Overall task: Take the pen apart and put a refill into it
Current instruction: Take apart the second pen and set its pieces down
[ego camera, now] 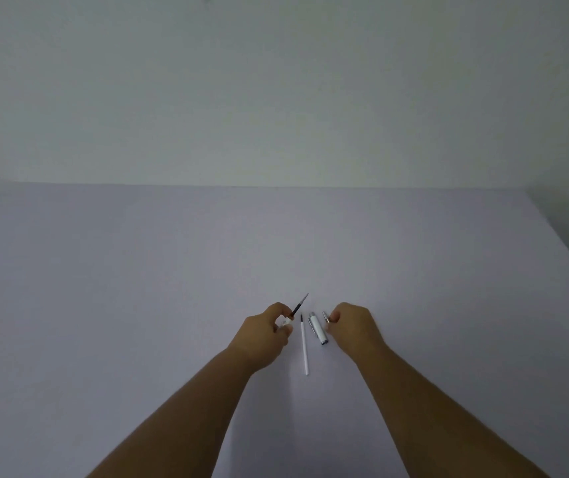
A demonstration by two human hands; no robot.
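My left hand [269, 331] grips a white pen part with a dark refill [300, 304] sticking out of it, its tip pointing up and away to the right. A second refill [304, 346], white with a dark tip, lies on the table between my hands. Just right of it lies the white upper barrel [318, 328] with silver ends. My right hand [353, 326] pinches a small silver pen tip piece [326, 317] beside that barrel.
The pale lilac table [138, 288] spreads wide on all sides, with its far edge meeting a plain grey-white wall [276, 98]. Both bare forearms reach in from the bottom of the view.
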